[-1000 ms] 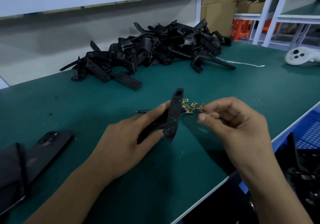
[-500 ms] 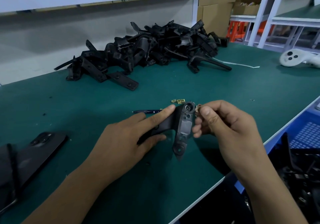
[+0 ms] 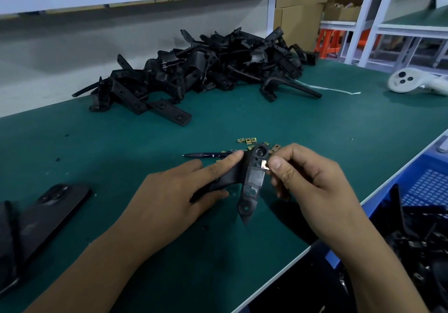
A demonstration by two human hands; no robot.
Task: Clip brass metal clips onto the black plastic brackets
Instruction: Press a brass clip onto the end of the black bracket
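My left hand grips a black plastic bracket by its arm, holding it upright over the green table. My right hand pinches a brass clip against the bracket's right edge, near its upper end. Several loose brass clips lie on the table just behind the bracket. A large heap of black brackets is piled at the back of the table.
A dark pen lies behind my left fingers. A black phone rests at the left edge. A white controller sits at the far right. A blue crate with black parts stands below the table's right edge.
The bracket has turned and dropped lower in my left hand. My right hand has brought the brass clip in from the right to the bracket's edge.
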